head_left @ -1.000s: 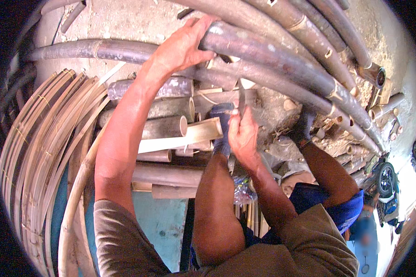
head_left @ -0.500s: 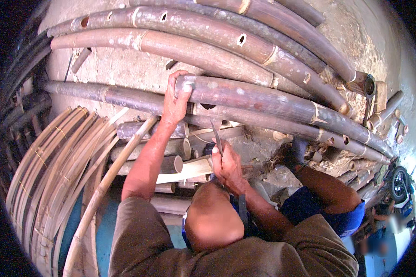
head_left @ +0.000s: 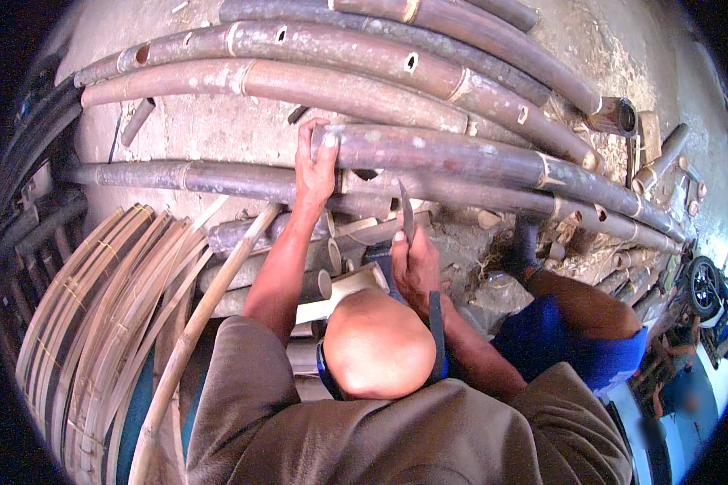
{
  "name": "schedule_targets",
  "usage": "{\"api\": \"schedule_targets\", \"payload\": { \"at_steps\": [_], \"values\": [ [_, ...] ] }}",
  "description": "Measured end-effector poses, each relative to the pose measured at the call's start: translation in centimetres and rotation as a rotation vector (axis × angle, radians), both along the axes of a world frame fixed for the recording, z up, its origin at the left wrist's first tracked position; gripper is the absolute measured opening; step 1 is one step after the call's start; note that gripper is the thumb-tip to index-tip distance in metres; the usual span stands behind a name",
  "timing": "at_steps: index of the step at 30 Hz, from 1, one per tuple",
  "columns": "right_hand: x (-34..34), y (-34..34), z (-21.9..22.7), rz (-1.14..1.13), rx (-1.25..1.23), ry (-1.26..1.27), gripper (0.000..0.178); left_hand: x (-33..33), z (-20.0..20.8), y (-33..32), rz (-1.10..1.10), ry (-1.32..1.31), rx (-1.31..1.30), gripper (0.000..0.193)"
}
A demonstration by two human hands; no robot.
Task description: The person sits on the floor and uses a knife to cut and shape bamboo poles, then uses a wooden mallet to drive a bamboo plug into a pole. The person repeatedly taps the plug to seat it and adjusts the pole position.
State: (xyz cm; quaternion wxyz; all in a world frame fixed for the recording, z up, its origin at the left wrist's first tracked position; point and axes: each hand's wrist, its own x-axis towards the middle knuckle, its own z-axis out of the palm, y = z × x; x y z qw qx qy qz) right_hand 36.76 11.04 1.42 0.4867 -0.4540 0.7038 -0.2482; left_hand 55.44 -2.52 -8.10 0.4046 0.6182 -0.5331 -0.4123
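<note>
From where I watch, the left hand point(head_left: 315, 166) has slid along to the cut end of the dark bamboo pole point(head_left: 477, 162) and now wraps it, fingers curled over the top of the end and thumb toward the near side; a second ago that hand lay farther up, pressed on the poles with the fingers more spread. The pole itself runs from that hand away to the right, lying across a second dark pole point(head_left: 218, 178) that continues to the left, with three longer poles with holes cut in them point(head_left: 315, 44) lying beyond, farther off. The right hand point(head_left: 416, 263) has stayed near the middle, clenched around the handle of a blade point(head_left: 405, 212) that stands nearly upright, its tip just under the gripped pole; I cannot tell whether the edge touches the bamboo. The view has also pulled back, so the person's bare knee point(head_left: 376, 343) and brown sleeves now fill the near part of the picture. I judge the pole end is being steadied for the blade. Short cut sections point(head_left: 332, 287) lie just near of the hands, a bundle of thin split strips point(head_left: 97, 323) curves at the left, and a blue-clad leg point(head_left: 582, 319) stretches to the right.
</note>
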Motion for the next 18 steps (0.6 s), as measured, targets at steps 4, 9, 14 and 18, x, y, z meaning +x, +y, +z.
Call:
{"api": "schedule_targets", "payload": {
  "at_steps": [4, 9, 14, 18],
  "values": [
    [0.6, 0.4, -1.3, 0.009, -0.037, 0.037, 0.036, 0.0, -0.9, -0.2, 0.007, 0.012, -0.005, 0.04],
    [1.7, -1.2, -1.0, 0.016, 0.15, 0.058, 0.031, -0.2, -0.2, -0.1, 0.061, 0.056, 0.026, 0.04],
    [2.4, -0.8, -2.9, 0.057, -0.026, 0.187, 0.033, -0.2, -0.1, -0.3, 0.082, -0.005, -0.052, 0.04],
    [2.9, -0.2, -3.8, 0.012, -0.098, 0.229, 0.034, -0.3, -0.2, -0.1, 0.093, -0.002, 0.02, 0.04]
  ]
}}
